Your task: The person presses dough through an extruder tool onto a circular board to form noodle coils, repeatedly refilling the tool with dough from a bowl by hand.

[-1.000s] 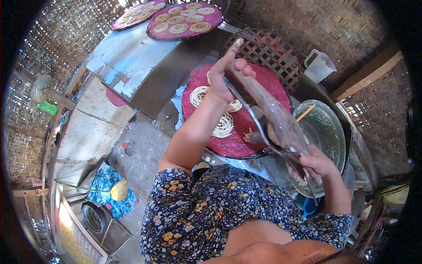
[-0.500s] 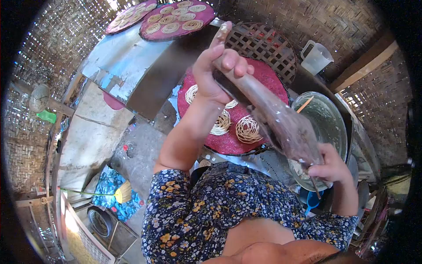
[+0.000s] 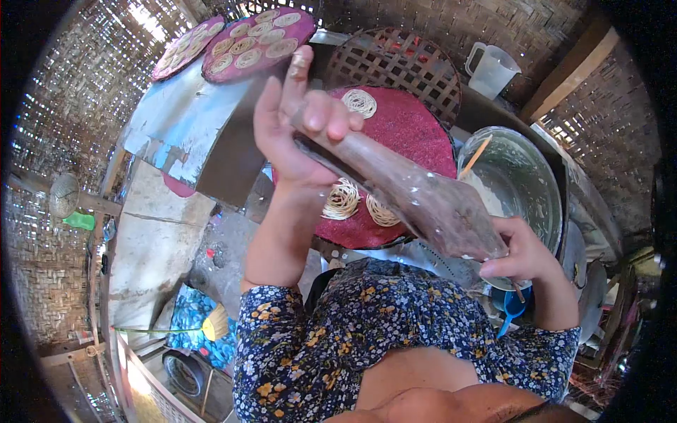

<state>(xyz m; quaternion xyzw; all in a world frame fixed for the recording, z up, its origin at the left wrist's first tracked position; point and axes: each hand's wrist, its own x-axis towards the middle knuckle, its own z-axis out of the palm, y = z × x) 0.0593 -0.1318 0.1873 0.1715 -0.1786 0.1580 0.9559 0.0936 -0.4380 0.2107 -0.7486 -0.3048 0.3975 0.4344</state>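
A long, worn wooden tool [image 3: 423, 187] slants across the view above a round pink tray [image 3: 416, 134]. It has a narrow end and a broad end, with pale smears on it. My left hand [image 3: 300, 134] is wrapped around the narrow end, its index finger stretched upward. At the broad end, my right hand [image 3: 525, 250] grips the tool's edge. Beneath it, pale coils of thin dough strands [image 3: 342, 199] lie on the tray, some partly hidden by the tool and my left arm. What the tool holds inside, if anything, is hidden.
A large basin [image 3: 529, 169] with pale residue and a wooden stick [image 3: 476, 154] stands at right. Behind are a woven basket [image 3: 395, 63] and a plastic jug [image 3: 491, 70]. Another pink tray of coils [image 3: 259, 44] rests upper left. A blue dipper [image 3: 509, 307] is by my right arm.
My left hand and the tool's narrow end have moved left and down, uncovering a coil at the tray's far side. The view has shifted slightly. Both hands keep their hold.
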